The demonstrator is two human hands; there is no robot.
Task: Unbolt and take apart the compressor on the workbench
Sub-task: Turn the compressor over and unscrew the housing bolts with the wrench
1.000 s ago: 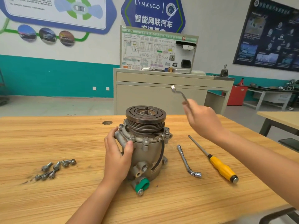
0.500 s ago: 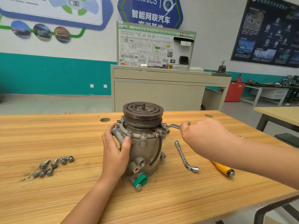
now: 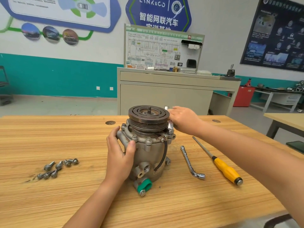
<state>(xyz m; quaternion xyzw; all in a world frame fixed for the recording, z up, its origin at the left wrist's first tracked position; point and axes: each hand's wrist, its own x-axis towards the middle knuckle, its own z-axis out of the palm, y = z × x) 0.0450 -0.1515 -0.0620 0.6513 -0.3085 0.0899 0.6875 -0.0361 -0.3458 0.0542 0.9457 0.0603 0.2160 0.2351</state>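
Loose grey steel bolts [image 3: 57,168] heaped at the compressor's 9 o'clock. Left hand [image 3: 120,155] wraps the grey cast-metal compressor with dark ribbed pulley [image 3: 148,145], which stands upright mid wooden table [image 3: 49,137]. I judge it heavy, rigid and possibly oily, so better braced by the body or flange than by the pulley. Right hand [image 3: 184,120] clasps a silver bent wrench [image 3: 170,125] at the flange's 3 o'clock. A spare L-shaped socket wrench [image 3: 189,162] and a yellow-handled screwdriver [image 3: 225,168] lie at 4 o'clock.

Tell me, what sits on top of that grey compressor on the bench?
A dark grooved pulley with a ringed disc face and a short shaft stub at its centre. The pulley covers the compressor top beneath it, so nothing there shows.
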